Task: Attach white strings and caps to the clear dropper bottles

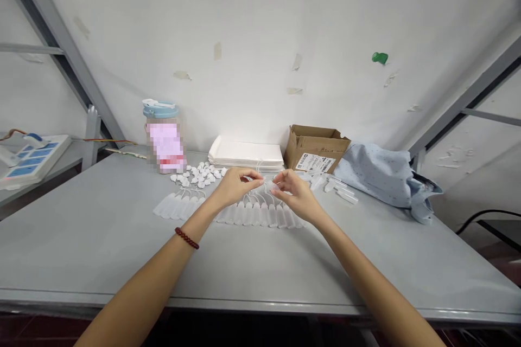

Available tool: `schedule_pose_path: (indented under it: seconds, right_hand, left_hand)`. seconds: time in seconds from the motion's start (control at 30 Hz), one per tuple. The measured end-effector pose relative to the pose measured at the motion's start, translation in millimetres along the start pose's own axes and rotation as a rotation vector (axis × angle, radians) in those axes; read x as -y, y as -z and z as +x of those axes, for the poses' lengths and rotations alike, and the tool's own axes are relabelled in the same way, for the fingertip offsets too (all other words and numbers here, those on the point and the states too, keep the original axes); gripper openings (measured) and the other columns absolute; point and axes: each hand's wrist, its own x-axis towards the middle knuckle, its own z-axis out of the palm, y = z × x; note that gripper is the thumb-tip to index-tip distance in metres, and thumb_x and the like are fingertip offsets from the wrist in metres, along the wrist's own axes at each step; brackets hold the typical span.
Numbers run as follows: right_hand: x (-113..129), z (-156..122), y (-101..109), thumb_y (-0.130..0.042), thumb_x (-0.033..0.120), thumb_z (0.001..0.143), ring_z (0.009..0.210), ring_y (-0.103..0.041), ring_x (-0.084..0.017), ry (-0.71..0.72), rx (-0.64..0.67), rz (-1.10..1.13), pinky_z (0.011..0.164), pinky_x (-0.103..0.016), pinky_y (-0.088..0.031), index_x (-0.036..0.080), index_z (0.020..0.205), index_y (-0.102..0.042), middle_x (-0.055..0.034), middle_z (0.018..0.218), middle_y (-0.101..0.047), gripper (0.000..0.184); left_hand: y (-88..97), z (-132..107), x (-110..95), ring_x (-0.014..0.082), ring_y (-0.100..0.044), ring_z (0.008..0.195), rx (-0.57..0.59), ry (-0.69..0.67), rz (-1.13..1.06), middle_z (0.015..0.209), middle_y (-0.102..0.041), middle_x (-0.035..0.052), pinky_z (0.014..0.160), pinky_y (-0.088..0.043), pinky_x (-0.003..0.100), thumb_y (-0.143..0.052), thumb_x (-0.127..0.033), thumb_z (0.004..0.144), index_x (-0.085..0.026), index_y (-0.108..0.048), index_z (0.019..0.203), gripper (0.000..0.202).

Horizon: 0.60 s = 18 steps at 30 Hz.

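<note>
My left hand (238,187) is closed in a pinch on a thin white cord (259,163), whose loop stands up above the fingertips. Opposite it, my right hand (297,194) has its thumb and fingers closed around a small translucent plastic piece (270,186), partly hidden by the fingers. Just below both hands lies a row of translucent plastic tubes (252,214) with white cords at their far ends. The row carries on left of my left wrist as more corded tubes (175,207). Loose clear tubes (344,191) lie right of my right hand.
Small white pieces (201,174) are heaped behind my left hand. At the back stand a stack of white paper (246,153), an open cardboard box (315,147) and a blue-lidded container (165,138). Light blue cloth (376,176) lies at right on the grey table (260,271).
</note>
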Motion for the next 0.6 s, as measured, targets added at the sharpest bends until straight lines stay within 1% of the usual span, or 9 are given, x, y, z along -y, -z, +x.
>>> schedule_pose_path:
  seconds: [0.13, 0.33, 0.5, 0.6]
  right_hand:
    - [-5.3, -1.8, -5.6, -0.066, 0.032, 0.076, 0.077, -0.060, -0.015, 0.012, -0.003, 0.063, 0.073, -0.036, -0.052, 0.022, 0.096, -0.045, -0.0029, 0.094, -0.058, 0.031]
    - [-7.4, -12.0, -8.2, -0.066, 0.031, 0.077, 0.076, -0.062, -0.015, 0.042, -0.012, 0.038, 0.075, -0.037, -0.052, 0.023, 0.097, -0.048, -0.0032, 0.095, -0.056, 0.028]
    - [-10.4, -13.0, -10.2, -0.064, 0.028, 0.079, 0.081, -0.063, -0.018, 0.132, -0.048, -0.073, 0.079, -0.039, -0.052, 0.025, 0.110, -0.055, -0.0044, 0.096, -0.063, 0.032]
    - [-10.3, -13.6, -10.9, -0.062, 0.025, 0.081, 0.084, -0.063, -0.019, 0.206, -0.088, -0.157, 0.082, -0.039, -0.051, 0.026, 0.111, -0.062, -0.0045, 0.099, -0.067, 0.030]
  left_hand:
    - [-4.1, -3.7, -7.7, 0.0154, -0.062, 0.071, 0.041, 0.011, -0.034, 0.079, -0.072, 0.0027, 0.064, -0.048, 0.025, -0.063, -0.031, 0.075, -0.016, -0.072, 0.077, 0.018]
    - [-7.5, -6.6, -13.7, 0.0128, -0.058, 0.063, 0.095, 0.022, -0.058, 0.073, -0.071, 0.0014, 0.057, -0.046, 0.023, -0.062, -0.031, 0.075, -0.017, -0.073, 0.076, 0.018]
    - [-6.0, -5.9, -12.5, 0.0129, -0.059, 0.064, 0.095, 0.024, -0.072, 0.072, -0.070, 0.0016, 0.059, -0.047, 0.024, -0.064, -0.029, 0.073, -0.017, -0.073, 0.073, 0.015]
    - [-6.5, -5.7, -11.2, 0.0136, -0.061, 0.068, 0.100, 0.018, -0.093, 0.076, -0.071, 0.0027, 0.061, -0.047, 0.024, -0.065, -0.029, 0.073, -0.017, -0.072, 0.074, 0.015]
